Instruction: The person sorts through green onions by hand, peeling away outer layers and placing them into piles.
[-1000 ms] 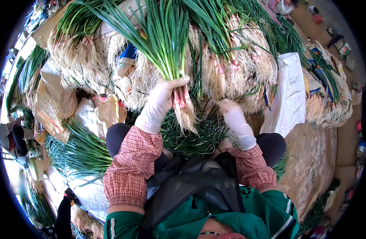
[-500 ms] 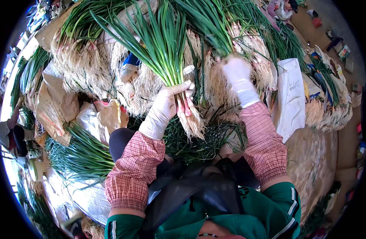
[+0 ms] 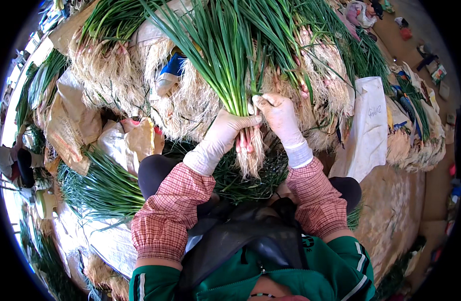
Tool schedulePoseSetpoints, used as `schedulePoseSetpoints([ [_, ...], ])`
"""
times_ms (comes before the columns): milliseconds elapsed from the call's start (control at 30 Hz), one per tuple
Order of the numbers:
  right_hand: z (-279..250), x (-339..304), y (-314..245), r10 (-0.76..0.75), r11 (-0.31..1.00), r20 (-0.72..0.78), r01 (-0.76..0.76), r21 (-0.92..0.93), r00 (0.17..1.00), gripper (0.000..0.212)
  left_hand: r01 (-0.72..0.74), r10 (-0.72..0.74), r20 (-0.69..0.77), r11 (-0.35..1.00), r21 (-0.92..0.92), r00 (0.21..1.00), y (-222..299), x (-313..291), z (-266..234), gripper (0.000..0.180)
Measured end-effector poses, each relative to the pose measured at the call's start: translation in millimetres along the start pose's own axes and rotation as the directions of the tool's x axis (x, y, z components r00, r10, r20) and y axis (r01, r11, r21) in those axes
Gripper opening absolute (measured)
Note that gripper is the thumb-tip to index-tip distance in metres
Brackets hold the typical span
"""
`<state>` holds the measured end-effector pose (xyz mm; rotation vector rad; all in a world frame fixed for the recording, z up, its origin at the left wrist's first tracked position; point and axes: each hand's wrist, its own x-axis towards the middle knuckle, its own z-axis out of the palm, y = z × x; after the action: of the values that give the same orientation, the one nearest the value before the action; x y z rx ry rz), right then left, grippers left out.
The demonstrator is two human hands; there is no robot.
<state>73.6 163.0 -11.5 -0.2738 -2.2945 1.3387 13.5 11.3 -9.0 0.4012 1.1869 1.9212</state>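
Observation:
My left hand [image 3: 225, 131] is closed round a bunch of spring onions [image 3: 231, 85], its thumb across the stems. Their green leaves fan out away from me, while pink bulbs and pale roots hang below the hand. Close against the bunch on its right, my right hand [image 3: 279, 114] is closed with bent fingers; a spring onion stem [image 3: 254, 86] rises from its fingertips beside the held bunch. Both hands wear pale, stained gloves, with checked sleeves over the forearms. Just beyond them lies a heap of spring onions [image 3: 318, 65], roots facing me.
Another rooted pile [image 3: 102, 65] lies at the far left, near a crumpled brown sack [image 3: 72, 123]. Loose green leaves [image 3: 102, 188] rest left of my knee. A white sack [image 3: 363, 128] hangs at the right. Another person [image 3: 21, 163] sits at the left edge.
My right hand has moved from the heap toward me and left, up against the bunch, with a stem in its fingers. My left hand has shifted slightly right with the bunch.

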Motion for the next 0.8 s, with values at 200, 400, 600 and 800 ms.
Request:
schedulePoseSetpoints([
  [200,-19.1,-6.8,-6.6,0.549,0.803,-0.138,-0.474,0.361,0.824,0.021,-0.008,0.008,-0.014,0.999,-0.031,1.0,23.9,-18.0,-5.9,0.02],
  [400,28.2,8.9,-34.2,0.411,0.407,0.117,-0.297,0.864,0.904,0.021,-0.064,0.061,-0.045,0.996,-0.067,0.997,10.7,-16.0,-19.6,0.017],
  [600,11.6,20.1,-10.3,0.451,0.645,-0.046,-0.29,0.707,0.891,0.01,0.061,-0.047,-0.127,0.992,0.114,0.991,20.1,-27.3,-20.2,0.013],
  [800,48.0,9.5,-2.6,0.192,0.893,-0.101,-0.131,0.43,0.976,0.007,0.101,-0.079,-0.12,0.978,0.183,0.99,11.6,-22.3,-11.6,0.01],
])
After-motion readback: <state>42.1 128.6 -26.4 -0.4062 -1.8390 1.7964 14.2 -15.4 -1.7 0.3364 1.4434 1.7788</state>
